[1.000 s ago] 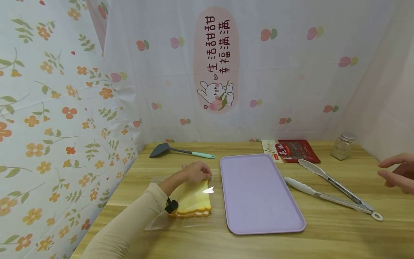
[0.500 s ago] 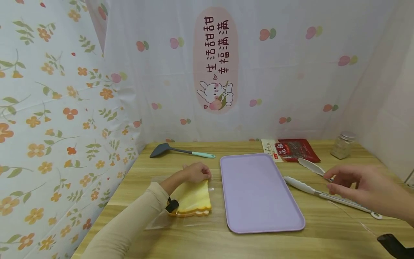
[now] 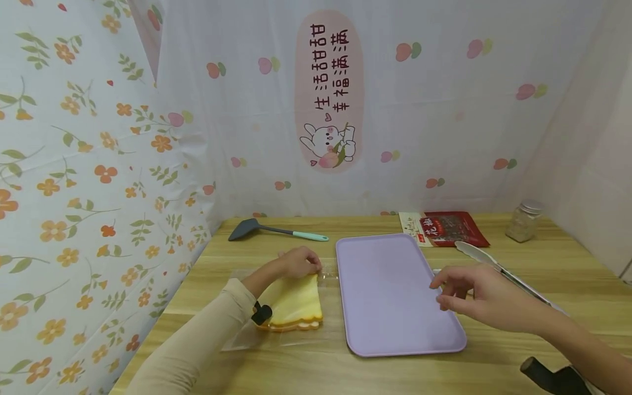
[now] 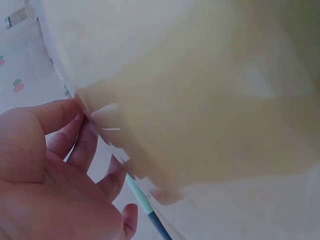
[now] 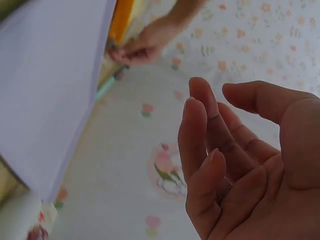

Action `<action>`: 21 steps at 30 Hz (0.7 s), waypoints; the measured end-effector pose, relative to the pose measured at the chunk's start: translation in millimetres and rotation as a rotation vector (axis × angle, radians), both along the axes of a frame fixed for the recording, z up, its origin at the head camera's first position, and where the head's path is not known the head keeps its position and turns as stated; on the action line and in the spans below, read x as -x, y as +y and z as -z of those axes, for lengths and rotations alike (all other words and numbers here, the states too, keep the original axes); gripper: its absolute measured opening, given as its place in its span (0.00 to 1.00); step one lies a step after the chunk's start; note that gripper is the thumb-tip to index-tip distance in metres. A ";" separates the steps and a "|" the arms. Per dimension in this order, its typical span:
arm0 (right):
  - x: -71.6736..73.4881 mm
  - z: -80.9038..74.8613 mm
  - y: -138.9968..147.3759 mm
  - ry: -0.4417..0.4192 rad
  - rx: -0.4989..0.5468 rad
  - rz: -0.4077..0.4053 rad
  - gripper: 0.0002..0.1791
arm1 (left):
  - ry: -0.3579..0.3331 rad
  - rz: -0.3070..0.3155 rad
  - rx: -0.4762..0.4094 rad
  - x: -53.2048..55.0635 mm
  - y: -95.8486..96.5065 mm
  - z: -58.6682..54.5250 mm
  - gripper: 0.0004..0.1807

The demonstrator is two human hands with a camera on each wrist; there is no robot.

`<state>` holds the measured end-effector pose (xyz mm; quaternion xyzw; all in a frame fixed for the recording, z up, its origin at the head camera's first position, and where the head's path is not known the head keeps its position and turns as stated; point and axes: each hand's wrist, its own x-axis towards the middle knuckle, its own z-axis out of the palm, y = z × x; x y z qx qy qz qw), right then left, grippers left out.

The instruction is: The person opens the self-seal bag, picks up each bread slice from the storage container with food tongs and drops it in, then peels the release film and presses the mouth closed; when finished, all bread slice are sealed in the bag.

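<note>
Toward the left of the table lie toast-shaped yellow bread slices (image 3: 296, 304) in a clear plastic bag (image 3: 247, 334). My left hand (image 3: 298, 262) is at their far edge; in the left wrist view its thumb and fingertips pinch the edge of the plastic bag (image 4: 100, 125). Over the right rim of a lilac tray (image 3: 390, 296) hovers my right hand (image 3: 476, 293), fingers loosely bent and thumb apart, holding nothing. It partly hides the tongs (image 3: 518, 284) behind it.
A slotless turner (image 3: 308, 236) with a mint handle lies at the back left. Behind the tray are a red spice packet (image 3: 456, 229) and, farther right, a small glass jar (image 3: 523, 222). Patterned curtains (image 3: 257, 137) enclose the back and sides.
My right hand has come in from the right edge, passing over the tongs to the tray's right rim. The left hand has stayed in place on the bag.
</note>
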<state>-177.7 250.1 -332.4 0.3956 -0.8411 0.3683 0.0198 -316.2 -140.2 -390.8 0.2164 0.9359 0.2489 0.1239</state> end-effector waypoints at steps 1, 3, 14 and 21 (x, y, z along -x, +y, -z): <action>1.4 3.1 -5.9 -0.060 0.021 -0.043 0.12 | 0.002 -0.001 -0.005 0.8 -0.6 0.5 0.10; 3.3 11.7 -18.6 -0.188 0.066 -0.121 0.12 | 0.002 -0.007 -0.012 2.1 -1.3 1.5 0.10; -2.9 61.5 -105.4 -0.741 0.183 -0.093 0.22 | -0.003 -0.028 -0.042 3.5 -2.6 3.2 0.09; -10.4 80.0 -155.1 -0.946 0.245 0.009 0.31 | 0.005 -0.026 -0.041 1.3 -2.9 4.3 0.08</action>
